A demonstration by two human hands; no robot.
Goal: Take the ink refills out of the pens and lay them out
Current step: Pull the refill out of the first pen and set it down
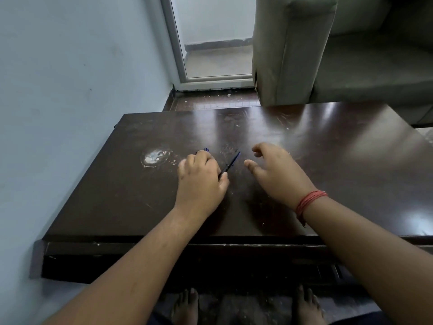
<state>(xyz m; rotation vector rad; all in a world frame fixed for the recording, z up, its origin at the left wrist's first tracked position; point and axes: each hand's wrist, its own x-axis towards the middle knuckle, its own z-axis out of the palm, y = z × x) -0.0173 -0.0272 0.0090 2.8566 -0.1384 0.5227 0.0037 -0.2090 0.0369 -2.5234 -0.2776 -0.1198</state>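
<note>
A dark blue pen (pixel 230 163) slants up to the right over the dark wooden table (pixel 328 160). My left hand (pixel 201 181) is closed around its lower end, thumb against the barrel. A small blue piece (pixel 206 150) shows just beyond my left knuckles; whether my fingers hold it or it lies on the table I cannot tell. My right hand (pixel 276 174) hovers to the right of the pen, fingers spread and curled, holding nothing. A red thread band circles its wrist.
A whitish worn patch (pixel 153 157) marks the table left of my hands. A pale blue wall (pixel 70 90) runs along the left edge. A grey sofa (pixel 328 55) stands behind the table at right, a glass door (pixel 215 43) behind it. My bare feet show below.
</note>
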